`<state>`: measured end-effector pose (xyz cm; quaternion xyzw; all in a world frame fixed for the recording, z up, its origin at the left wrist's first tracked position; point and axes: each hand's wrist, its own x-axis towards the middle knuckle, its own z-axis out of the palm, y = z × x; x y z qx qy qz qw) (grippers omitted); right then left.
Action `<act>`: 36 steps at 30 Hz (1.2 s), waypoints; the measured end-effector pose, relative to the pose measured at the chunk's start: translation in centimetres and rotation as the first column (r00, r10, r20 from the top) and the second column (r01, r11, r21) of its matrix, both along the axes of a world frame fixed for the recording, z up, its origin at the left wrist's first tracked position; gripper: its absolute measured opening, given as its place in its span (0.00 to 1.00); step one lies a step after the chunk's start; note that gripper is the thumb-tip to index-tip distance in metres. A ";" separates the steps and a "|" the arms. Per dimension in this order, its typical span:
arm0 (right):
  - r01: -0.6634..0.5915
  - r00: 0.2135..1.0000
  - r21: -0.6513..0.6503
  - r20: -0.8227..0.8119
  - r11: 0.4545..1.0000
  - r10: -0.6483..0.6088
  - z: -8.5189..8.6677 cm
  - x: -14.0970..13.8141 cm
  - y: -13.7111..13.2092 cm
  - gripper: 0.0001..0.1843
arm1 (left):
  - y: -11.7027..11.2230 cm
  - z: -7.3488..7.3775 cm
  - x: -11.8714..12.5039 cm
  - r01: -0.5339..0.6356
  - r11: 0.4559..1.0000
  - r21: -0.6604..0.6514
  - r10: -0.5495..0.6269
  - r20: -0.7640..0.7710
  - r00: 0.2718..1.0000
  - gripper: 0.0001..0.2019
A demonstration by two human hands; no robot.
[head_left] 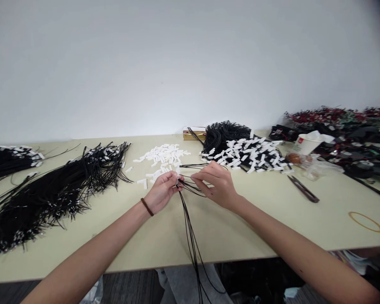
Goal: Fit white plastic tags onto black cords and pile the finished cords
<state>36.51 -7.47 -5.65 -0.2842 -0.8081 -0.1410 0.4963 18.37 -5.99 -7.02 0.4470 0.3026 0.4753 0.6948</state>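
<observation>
Pale cream laminate covers the table [272,228], which runs the full width of the view against a bare white wall, and the stock on it seems laid out in stations around the person's seat. Far left and left of centre lie the biggest heaps, long black wires [50,190] fanned out flat with their ends pointing toward the middle, probably so single strands can be drawn off without tangling. Right of centre, at the far edge, sits a coiled black bundle [224,135] with white-tipped wires [250,154] spread in front of it; these look like finished pieces kept apart from the raw ones. Further right is a darker clutter of red and black parts, too blurred to name, with a paper cup [304,143] standing beside it. A loose pile of white connectors [164,157] lies straight ahead, just beyond the hands, within easy reach. Dark snips [302,188] rest to the right of the hands, and a rubber band [365,221] lies near the right front edge.

A few black strands [190,228] hang from the hands over the near table edge, so their weight keeps them straight. The left hand [161,192], a brown band on its wrist, is closed in a pinch around a white connector [177,180] at the strands' upper ends. The right hand [217,183] has its fingers curled onto the same strands just beside it, steadying the wire tips near the connector.
</observation>
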 end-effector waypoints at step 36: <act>-0.173 0.945 0.078 0.293 0.982 0.143 -1.1 -1.3 0.0 0.05 | -0.8 0.3 0.7 -0.113 0.992 0.054 0.122 -0.191 0.974 0.15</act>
